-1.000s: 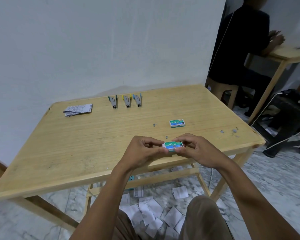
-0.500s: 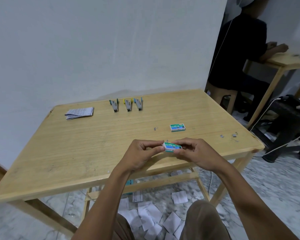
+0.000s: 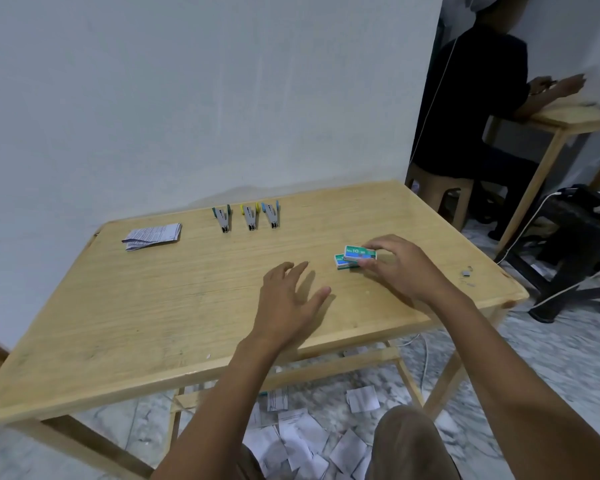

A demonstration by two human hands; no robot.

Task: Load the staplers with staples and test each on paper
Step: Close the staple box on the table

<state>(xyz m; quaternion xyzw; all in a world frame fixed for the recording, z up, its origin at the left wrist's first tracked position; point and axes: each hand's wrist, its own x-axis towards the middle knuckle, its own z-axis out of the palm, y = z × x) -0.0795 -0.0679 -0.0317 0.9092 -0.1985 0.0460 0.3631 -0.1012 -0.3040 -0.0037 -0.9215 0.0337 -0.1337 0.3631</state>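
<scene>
right hand was on the upper staple box, fingertips curled over its far edge and thumb at the near edge, a clean pinch. that green and blue box sat partly over the lower staple box, shifted a bit right and away from it; whether it rested on it or was held just above, i could not tell. both boxes were right of centre on the desk.

left hand held nothing, fingers spread and relaxed, palm down over bare wood just left of the boxes.

along the far edge three staplers lay side by side with their noses toward the person: the teal stapler, the yellow stapler and the blue stapler, all well apart from both hands. left of them lay the stack of paper, slightly fanned. a few loose staples lay near the right edge. paper slips were scattered on the floor under the desk.
</scene>
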